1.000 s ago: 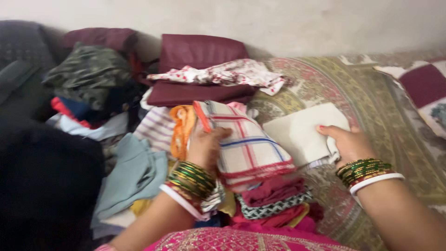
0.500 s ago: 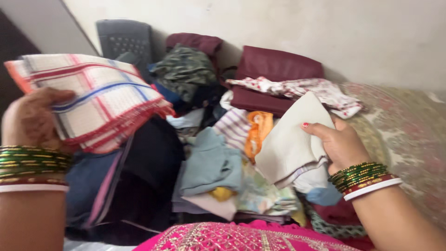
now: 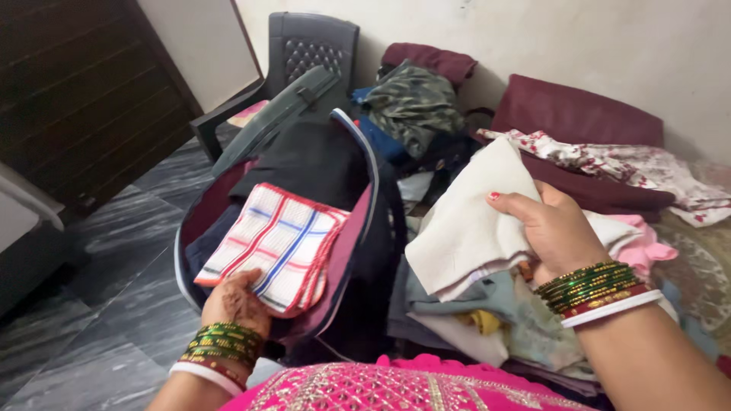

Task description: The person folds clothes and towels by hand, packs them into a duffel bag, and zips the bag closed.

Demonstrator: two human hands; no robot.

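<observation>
Starting at the far left, a dark wooden door [image 3: 84, 84] stands above a grey marbled floor [image 3: 99, 281], and a dark plastic chair [image 3: 304, 53] sits against the far wall. Near the chair lies an open dark bag [image 3: 320, 175] with a maroon lining, its mouth turned up toward the camera. Inside that opening rests a folded checked cloth [image 3: 278, 247], white with red and blue lines, lying flat on the dark contents. The left hand [image 3: 236, 303], wearing green and gold bangles at the wrist, holds the near edge of the checked cloth, its fingers tucked under the fabric and closed on it, though the fingertips themselves are hidden. Right of the bag a heap of mixed clothes [image 3: 472, 320] spreads across the near middle, with pale blue, yellow and grey pieces showing. Above that heap the right hand [image 3: 552, 228], also ringed with green, gold, red and white bangles, grips a folded cream cloth [image 3: 464, 228]; its fingers are curled around the right side of the cloth, the thumb with red nail polish pressed on top, so the cloth hangs lifted over the pile. Farther back lie a camouflage garment [image 3: 415, 103] and a maroon cushion [image 3: 579, 118], with a white floral cloth [image 3: 609, 160] draped across the cushion. At the far right a patterned bedspread [image 3: 704, 266] shows beside a pink garment [image 3: 647, 243]. Along the near edge runs the person's bright pink embroidered clothing [image 3: 365, 388].
</observation>
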